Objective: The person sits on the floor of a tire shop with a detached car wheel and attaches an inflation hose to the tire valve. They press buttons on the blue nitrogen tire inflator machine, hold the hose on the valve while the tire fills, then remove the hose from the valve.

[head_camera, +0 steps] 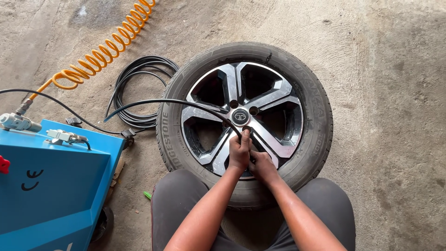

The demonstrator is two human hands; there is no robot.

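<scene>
wheel point(245, 123): lies flat on the concrete floor point(381, 93), just ahead of the person's knees; alloy spokes face up.
hose point(186, 103): black, arcs in from the left over the rim, its end comes down at the near spoke under the left hand.
left hand point(240, 151): fist wrapped round the hose end, pressing it down at the rim's near side, just below the hub.
right hand point(262, 166): touching the left one from the right, fingers curled low against the rim; what it pinches, can't tell, hidden.
axis: hose end runs roughly away from the body toward the hub; left hand is the nearer one.
rest: blue machine point(51, 181) at left, orange coiled line point(100, 56) and a black coil point(139, 93) beyond it.
</scene>
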